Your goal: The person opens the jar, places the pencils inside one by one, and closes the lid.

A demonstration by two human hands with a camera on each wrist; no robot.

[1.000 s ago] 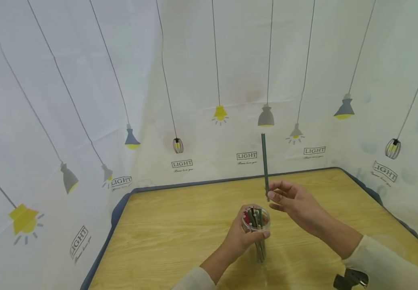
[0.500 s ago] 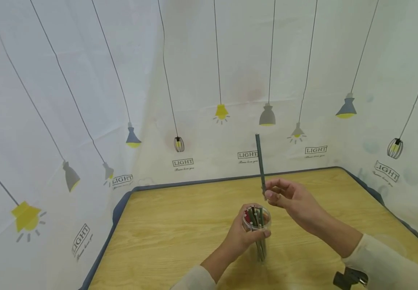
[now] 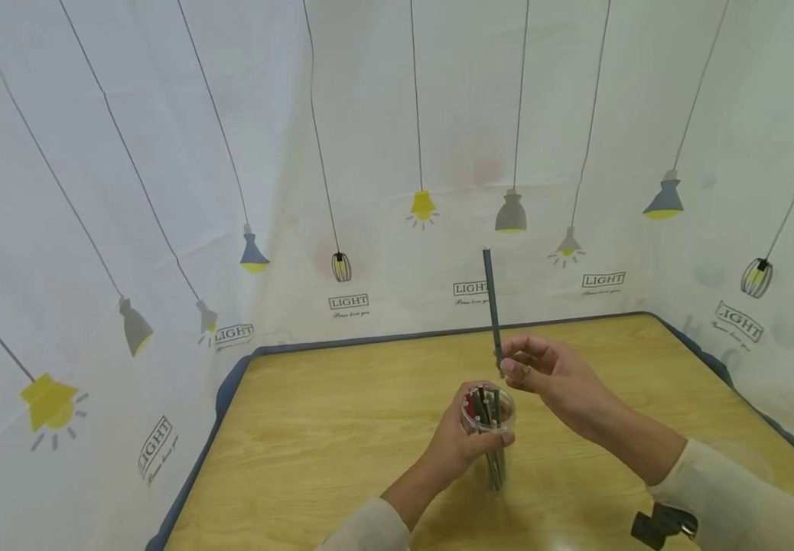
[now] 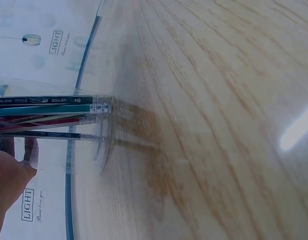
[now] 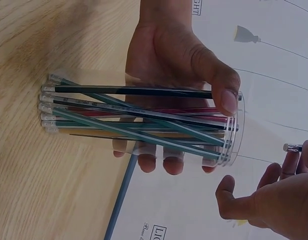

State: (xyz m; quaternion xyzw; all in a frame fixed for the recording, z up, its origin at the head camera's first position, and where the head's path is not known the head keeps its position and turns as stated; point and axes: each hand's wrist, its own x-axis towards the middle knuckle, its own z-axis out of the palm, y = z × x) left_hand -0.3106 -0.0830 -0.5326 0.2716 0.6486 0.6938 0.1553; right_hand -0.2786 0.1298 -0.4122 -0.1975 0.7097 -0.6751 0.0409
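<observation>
My left hand grips a clear round container near its rim, thumb on the near side and fingers behind. Inside lean several pencils in green, black, red and a yellowish tone, with eraser ends at the bottom. In the left wrist view, the container's base is close to the tabletop; whether it touches I cannot tell. Just up and right of the rim, my right hand pinches a dark pencil near its lower, eraser end. That pencil points upward, tilted slightly left, outside the container.
A wood-grain tabletop with a dark blue edge lies beneath both hands. Behind and beside it hangs a white sheet printed with lamps. A black device is at my right sleeve.
My right hand has shifted slightly left, bringing the pencil closer above the container. The pencil's top has swung left. The left hand and container have barely moved.
</observation>
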